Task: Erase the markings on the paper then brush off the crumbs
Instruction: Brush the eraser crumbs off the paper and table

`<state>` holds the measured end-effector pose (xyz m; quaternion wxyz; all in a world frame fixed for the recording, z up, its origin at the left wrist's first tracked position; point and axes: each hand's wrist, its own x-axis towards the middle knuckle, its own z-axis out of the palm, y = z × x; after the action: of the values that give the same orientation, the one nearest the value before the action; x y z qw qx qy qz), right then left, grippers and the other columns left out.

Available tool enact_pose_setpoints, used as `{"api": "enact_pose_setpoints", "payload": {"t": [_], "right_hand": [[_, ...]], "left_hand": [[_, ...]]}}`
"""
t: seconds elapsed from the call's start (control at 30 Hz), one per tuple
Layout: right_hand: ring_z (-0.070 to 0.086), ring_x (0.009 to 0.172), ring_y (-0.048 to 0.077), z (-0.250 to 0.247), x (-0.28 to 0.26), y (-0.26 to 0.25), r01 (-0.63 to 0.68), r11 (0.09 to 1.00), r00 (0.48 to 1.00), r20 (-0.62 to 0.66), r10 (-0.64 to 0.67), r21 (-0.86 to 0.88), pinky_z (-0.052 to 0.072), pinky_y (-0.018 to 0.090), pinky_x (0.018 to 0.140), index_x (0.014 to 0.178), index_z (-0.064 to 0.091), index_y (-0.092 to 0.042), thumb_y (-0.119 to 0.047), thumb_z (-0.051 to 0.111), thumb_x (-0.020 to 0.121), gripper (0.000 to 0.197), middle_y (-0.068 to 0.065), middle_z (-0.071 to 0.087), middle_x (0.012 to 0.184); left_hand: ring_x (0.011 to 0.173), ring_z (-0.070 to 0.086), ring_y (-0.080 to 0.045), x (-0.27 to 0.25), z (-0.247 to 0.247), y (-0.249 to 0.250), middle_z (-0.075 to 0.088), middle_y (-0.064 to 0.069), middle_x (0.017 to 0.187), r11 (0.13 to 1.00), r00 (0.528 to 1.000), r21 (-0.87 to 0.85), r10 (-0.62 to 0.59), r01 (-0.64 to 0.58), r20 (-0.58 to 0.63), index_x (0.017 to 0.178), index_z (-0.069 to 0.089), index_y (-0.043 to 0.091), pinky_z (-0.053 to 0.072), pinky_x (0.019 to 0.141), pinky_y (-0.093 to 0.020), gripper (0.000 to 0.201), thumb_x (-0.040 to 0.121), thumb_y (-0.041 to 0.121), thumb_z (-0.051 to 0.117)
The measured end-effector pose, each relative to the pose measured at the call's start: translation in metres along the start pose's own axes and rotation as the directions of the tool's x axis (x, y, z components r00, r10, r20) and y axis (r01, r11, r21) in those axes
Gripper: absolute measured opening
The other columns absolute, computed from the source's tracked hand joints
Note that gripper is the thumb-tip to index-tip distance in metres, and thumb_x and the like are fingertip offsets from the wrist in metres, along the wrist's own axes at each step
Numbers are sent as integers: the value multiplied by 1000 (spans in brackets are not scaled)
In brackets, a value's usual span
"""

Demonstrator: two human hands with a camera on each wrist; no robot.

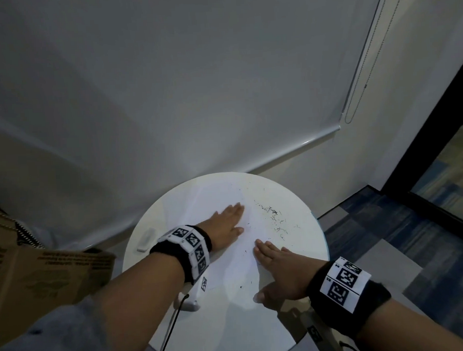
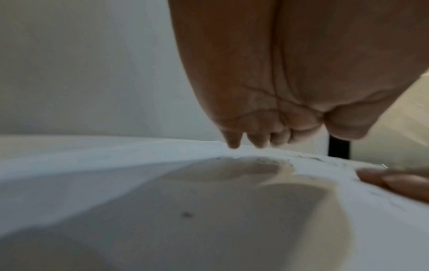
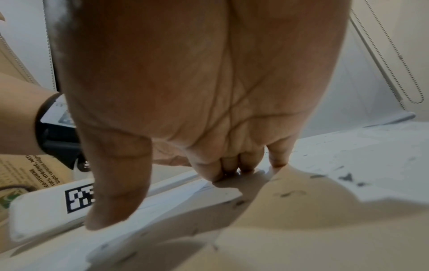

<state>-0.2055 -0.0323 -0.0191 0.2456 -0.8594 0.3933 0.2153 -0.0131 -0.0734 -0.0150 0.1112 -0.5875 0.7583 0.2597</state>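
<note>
A white sheet of paper (image 1: 229, 276) lies on the round white table (image 1: 303, 254). Dark eraser crumbs (image 1: 273, 213) are scattered over its far right part. My left hand (image 1: 225, 222) lies flat on the paper's left side, fingers straight and together. To its right, my right hand (image 1: 275, 266) also rests flat on the paper, fingers (image 3: 277, 155) straight and touching the sheet, thumb spread toward me. A white eraser (image 1: 146, 240) lies on the table left of my left wrist. In the left wrist view the left fingers (image 2: 234, 141) press the paper (image 2: 139, 183).
A brown cardboard box (image 1: 43, 273) stands left of the table. A white tagged device (image 1: 193, 296) with a black cable lies under my left forearm. A wall and roller blind (image 1: 195, 97) rise behind the table. Blue patterned carpet (image 1: 373, 230) lies to the right.
</note>
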Motion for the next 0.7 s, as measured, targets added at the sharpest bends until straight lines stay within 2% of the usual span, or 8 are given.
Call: {"api": "enact_pose_setpoints", "payload": {"t": [0.07, 0.13, 0.23, 0.33, 0.43, 0.53, 0.6, 0.7], "right_hand": [[-17, 145, 13, 0, 0, 0, -2, 1000, 1000, 3, 2, 7, -3, 36, 118, 151, -13, -15, -65, 48, 86, 102, -2, -23, 156], [-17, 145, 13, 1, 1, 0, -4, 1000, 1000, 6, 3, 18, -3, 36, 118, 150, -13, -15, -65, 50, 84, 104, -3, -24, 156], [-17, 144, 12, 1, 3, 0, -3, 999, 1000, 5, 3, 32, -3, 36, 119, 150, -14, -15, -67, 51, 82, 107, -4, -24, 156], [-17, 144, 11, 1, 3, 0, -5, 999, 1000, 1, 5, 38, -3, 35, 119, 150, -14, -15, -67, 52, 82, 108, -4, -24, 156], [-18, 144, 11, 1, 3, 0, -4, 999, 1000, -3, 4, 40, -4, 35, 119, 150, -13, -15, -67, 52, 82, 108, -4, -24, 156], [-17, 144, 11, 2, 3, 0, 2, 999, 1000, -20, -1, 39, -4, 35, 118, 151, -12, -15, -68, 52, 81, 108, -4, -23, 156], [-18, 144, 10, 3, 3, 1, -2, 999, 1000, -28, 3, 38, -6, 34, 117, 151, -12, -17, -68, 51, 81, 107, -5, -23, 156], [-17, 144, 10, 3, 3, 1, -5, 999, 1000, -22, 6, 37, -5, 34, 117, 151, -12, -18, -69, 50, 81, 106, -5, -23, 156]], "left_hand": [[150, -11, -21, -10, -1, -19, -17, -8, 162, 987, 987, 12, -158, 158, -31, 154, -11, 9, 0, 120, -40, 67, 106, 38, 26], [150, -12, -24, -22, 6, -37, -20, -11, 161, 948, 952, 92, -306, 304, 8, 153, -13, 6, 1, 121, -43, 75, 104, 49, 24], [149, -14, -25, -37, 26, -45, -23, -12, 160, 916, 924, 152, -380, 370, 40, 152, -18, 5, -1, 121, -44, 88, 98, 63, 20], [149, -17, -24, -39, 33, -31, -27, -11, 158, 943, 948, 130, -315, 306, 53, 151, -21, 6, -1, 122, -43, 94, 95, 67, 24], [148, -18, -24, -26, 33, -7, -28, -9, 158, 964, 971, 166, -224, 209, 79, 151, -20, 7, -1, 122, -43, 92, 97, 64, 28], [149, -17, -22, -12, 30, 14, -25, -9, 159, 978, 985, 186, -118, 94, 125, 152, -16, 8, -1, 121, -42, 76, 104, 49, 26], [149, -13, -20, -9, 22, 19, -20, -8, 161, 991, 990, 137, -19, 0, 138, 153, -13, 9, -1, 120, -41, 66, 107, 34, 27], [150, -11, -18, -13, 9, 10, -17, -6, 162, 998, 999, 55, 36, -38, 40, 153, -13, 10, -3, 119, -38, 64, 106, 18, 29]]}}
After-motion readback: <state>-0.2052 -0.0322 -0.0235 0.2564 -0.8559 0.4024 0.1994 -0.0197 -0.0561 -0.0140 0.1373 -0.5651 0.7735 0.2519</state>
